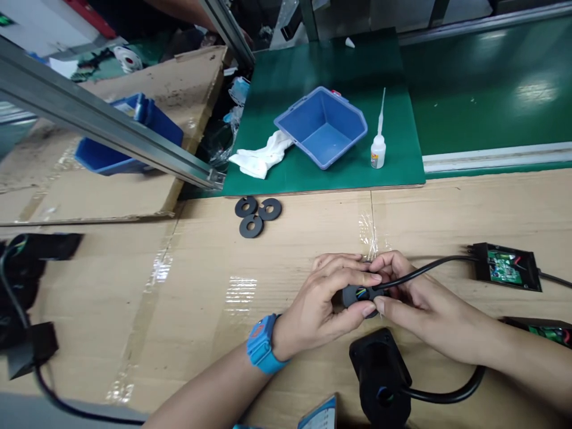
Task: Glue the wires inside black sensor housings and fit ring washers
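Above the cardboard, my left hand (328,301), with a blue band (264,345) on its wrist, pinches a round black ring (349,297) from the left. My right hand (409,301) grips the same ring from the right, where a black cable (424,270) meets it. Thin coloured wires (362,293) show in the ring's centre hole. Fingers cover much of the ring, so its far side is hidden. The cable runs right to an open black box (507,266) with a green circuit board. Just below my hands stands a black housing (382,378) with a thick cable.
Three black rings (251,226) lie on the cardboard (201,286). Behind them a green board (308,179) bears a blue bin (324,134), a white cloth (263,156) and a dropper bottle (378,150). A metal post (111,125) slants across the left. More black parts (31,345) sit far left.
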`<state>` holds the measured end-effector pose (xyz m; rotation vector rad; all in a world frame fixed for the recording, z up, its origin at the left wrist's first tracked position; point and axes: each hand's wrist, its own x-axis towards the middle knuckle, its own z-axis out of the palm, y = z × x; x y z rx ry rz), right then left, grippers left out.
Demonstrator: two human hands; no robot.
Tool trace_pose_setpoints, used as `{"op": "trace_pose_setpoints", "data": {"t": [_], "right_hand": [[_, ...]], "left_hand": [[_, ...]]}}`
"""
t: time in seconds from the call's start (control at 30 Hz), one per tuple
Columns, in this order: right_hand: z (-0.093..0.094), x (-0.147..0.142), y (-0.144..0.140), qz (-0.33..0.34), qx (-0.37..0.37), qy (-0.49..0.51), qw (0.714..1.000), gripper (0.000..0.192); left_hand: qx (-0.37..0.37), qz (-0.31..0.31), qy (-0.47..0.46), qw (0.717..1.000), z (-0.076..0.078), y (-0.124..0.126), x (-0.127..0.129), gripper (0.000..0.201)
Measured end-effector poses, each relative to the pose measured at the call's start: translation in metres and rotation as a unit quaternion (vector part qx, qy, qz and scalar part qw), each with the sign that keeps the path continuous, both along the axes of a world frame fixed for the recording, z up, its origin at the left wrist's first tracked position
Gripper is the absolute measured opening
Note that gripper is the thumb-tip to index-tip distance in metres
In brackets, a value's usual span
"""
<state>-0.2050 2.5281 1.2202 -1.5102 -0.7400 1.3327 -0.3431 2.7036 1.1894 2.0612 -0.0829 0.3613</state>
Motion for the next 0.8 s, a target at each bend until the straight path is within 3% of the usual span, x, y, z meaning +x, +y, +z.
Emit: {"op": "trace_pose_setpoints", "data": {"t": [0.17,0.37,0.57,0.8], "right_hand": [[0.002,0.000,0.002,-0.002,0.013,0.030,0.999,0.022],[-0.001,0.003,0.002,0.007,0.016,-0.013,1.000,0.017],[-0.001,0.009,0.007,0.009,0.015,-0.012,1.000,0.016],[-0.004,0.004,0.010,-0.057,0.043,0.003,0.997,0.016]], "left_hand": [[-0.103,0.026,0.112,0.988,0.010,-0.010,-0.001,0.044],[-0.171,0.070,0.146,0.972,0.013,-0.021,0.014,0.028],[-0.177,0.050,0.125,0.975,0.014,-0.022,0.018,0.022],[-0.141,0.002,0.112,0.984,0.007,-0.013,0.018,0.035]]}}
